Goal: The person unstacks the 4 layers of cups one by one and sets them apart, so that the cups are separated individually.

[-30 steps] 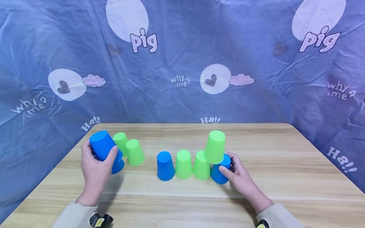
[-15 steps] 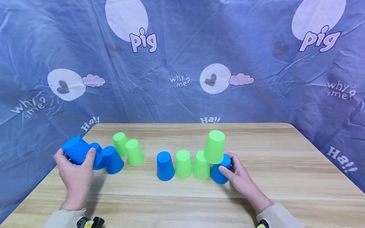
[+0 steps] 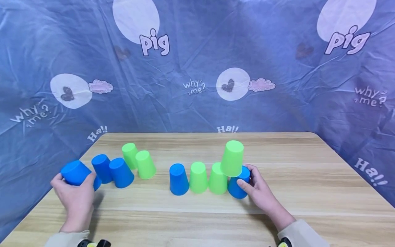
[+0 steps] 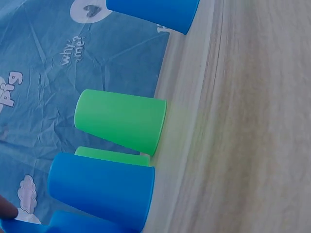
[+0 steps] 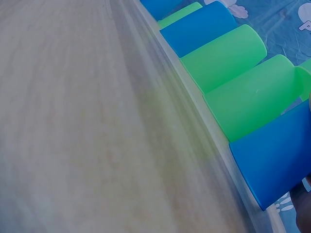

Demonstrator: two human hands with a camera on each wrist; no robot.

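At the left of the head view, my left hand (image 3: 74,200) grips a tilted blue cup (image 3: 74,172), low over the table. Two upside-down blue cups stand just right of it, the nearer one (image 3: 121,173) beside the farther one (image 3: 102,168). My right hand (image 3: 261,193) holds the blue cup (image 3: 237,189) at the right end of a row, thumb on its near side. That row also has a blue cup (image 3: 179,180) and two green cups, one in the middle (image 3: 198,178) and one (image 3: 217,181) beside the held cup. Another green cup (image 3: 232,159) rests on top across the right pair.
Behind the left blue cups stand two upside-down green cups, a farther one (image 3: 129,154) and a nearer one (image 3: 146,165). The wooden table (image 3: 197,223) ends at a blue printed cloth (image 3: 191,109) hanging behind and along both sides.
My left hand has carried its blue cup left and down, uncovering the two blue cups behind it. My right hand and the row of cups stay where they were.
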